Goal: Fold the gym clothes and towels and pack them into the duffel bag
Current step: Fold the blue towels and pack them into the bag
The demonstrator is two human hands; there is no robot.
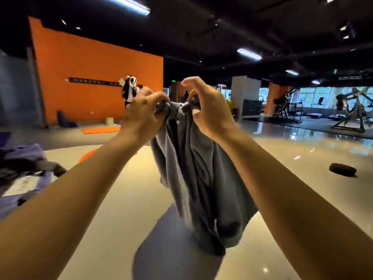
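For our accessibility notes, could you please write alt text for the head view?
Two bare hands, left hand and right hand, hold up a bunched grey fabric garment by its top edge above a glossy beige table; purple clothes lie at left.

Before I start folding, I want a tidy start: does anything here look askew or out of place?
The grey cloth garment hangs bunched, gripped at its top edge by the left hand and right hand close together, not spread flat. A small black round object sits alone on the pale table.
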